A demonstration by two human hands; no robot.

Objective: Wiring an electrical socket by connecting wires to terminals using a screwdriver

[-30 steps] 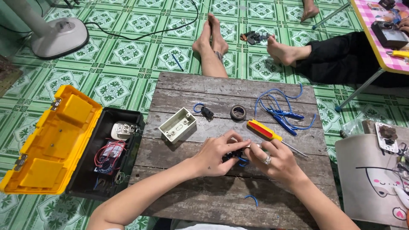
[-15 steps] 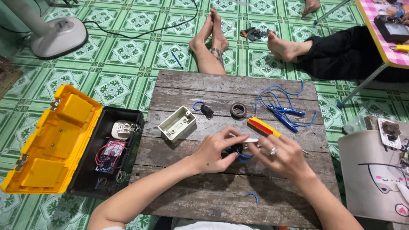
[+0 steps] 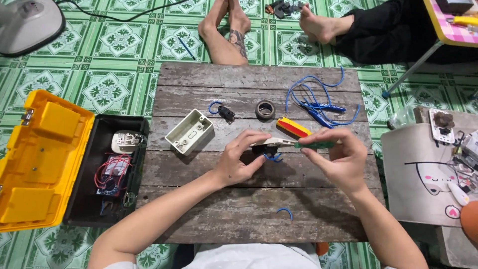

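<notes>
The hands have lifted off the boards a little since a second ago and spread apart, and now the left hand (image 3: 239, 159) pinches a white switch plate (image 3: 273, 143) by its near end, fingers curled round it, thumb underneath, holding it level just above the wooden table (image 3: 209, 209). A short blue wire (image 3: 273, 158) loops out from under the plate. The right hand (image 3: 338, 159) has moved out to the right and closes finger and thumb on a green-handled screwdriver (image 3: 313, 145), its shaft pointing left into the plate's end; earlier both hands were bunched tight over the piece, so the tool looks newly lined up on a screw or terminal, though the tip itself is hidden. Nothing else on the table has shifted: the open white mounting box (image 3: 189, 131) lies empty just left of the hands, mouth up, screw posts showing inside. Behind it sit a small black part with a blue wire (image 3: 225, 111), a roll of tape (image 3: 265, 109), a red and yellow tool (image 3: 294, 127) and blue-handled pliers (image 3: 318, 110) tangled in blue cable. A stray blue wire offcut (image 3: 285, 212) lies near the front edge. On the floor at left, the toolbox (image 3: 84, 189) stands open, yellow lid (image 3: 40, 159) thrown back, and its black tray holds a white fitting (image 3: 124, 141) and a meter with red leads (image 3: 110, 174).
</notes>
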